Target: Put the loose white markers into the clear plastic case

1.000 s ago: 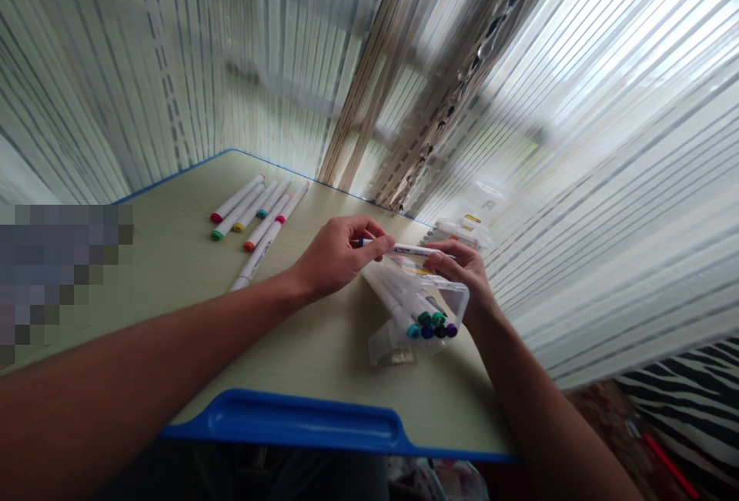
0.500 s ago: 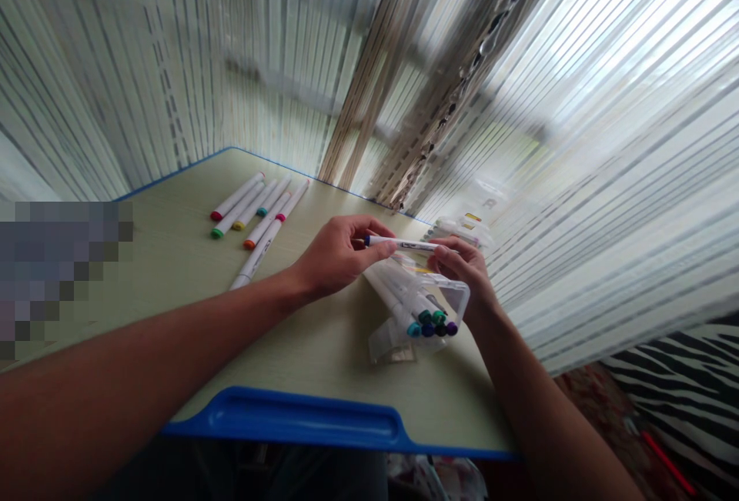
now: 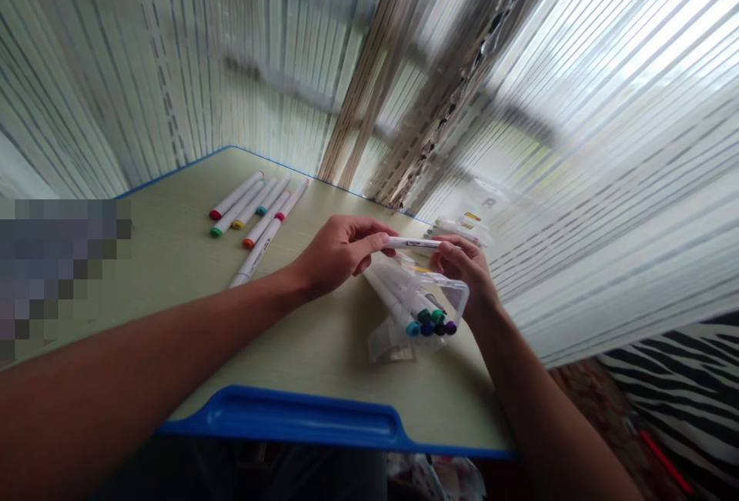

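Person's L hand [image 3: 338,255] has shifted over blue end of white marker [image 3: 416,242]. It & R hand [image 3: 466,266] both pinch marker; clear case [image 3: 465,297] w/ other markers [image 3: 426,328] on nr side.

With our left hand [image 3: 338,258] and right hand [image 3: 470,266] we pinch 1 pen [image 3: 414,243], nearly level, by its ends. Near it, a clear case [image 3: 463,301] holds pens [image 3: 404,299] showing 6 caps [image 3: 427,328]. Loose pens [image 3: 254,204] lie on our table [image 3: 312,355], left of the case; behind hangs a curtain [image 3: 289,62].

Seemingly a home room: striped sheer curtain [image 3: 277,47], blue-edged desk [image 3: 312,339], zebra-striped fabric [image 3: 681,370].
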The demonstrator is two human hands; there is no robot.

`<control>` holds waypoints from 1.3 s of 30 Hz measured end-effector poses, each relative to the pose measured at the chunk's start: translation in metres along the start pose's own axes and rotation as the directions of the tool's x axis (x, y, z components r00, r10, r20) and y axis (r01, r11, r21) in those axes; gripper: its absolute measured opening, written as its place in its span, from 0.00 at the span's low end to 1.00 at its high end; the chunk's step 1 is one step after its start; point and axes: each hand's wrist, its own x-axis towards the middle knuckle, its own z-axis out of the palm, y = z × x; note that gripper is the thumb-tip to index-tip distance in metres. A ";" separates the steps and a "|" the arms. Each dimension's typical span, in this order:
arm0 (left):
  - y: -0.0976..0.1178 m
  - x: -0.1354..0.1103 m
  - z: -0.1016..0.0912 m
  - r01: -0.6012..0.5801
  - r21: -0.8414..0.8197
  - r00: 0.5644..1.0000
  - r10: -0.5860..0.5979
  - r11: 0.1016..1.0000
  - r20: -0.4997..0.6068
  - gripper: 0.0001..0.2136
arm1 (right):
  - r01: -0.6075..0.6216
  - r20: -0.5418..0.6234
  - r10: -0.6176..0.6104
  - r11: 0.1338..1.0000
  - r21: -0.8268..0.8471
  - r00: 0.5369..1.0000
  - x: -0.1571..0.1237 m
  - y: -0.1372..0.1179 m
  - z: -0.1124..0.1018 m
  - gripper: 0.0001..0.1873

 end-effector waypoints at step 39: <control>0.000 0.002 -0.001 0.042 0.015 0.998 -0.042 0.999 -0.043 0.12 | 0.017 0.033 -0.015 0.997 -0.069 0.999 0.001 0.002 -0.003 0.14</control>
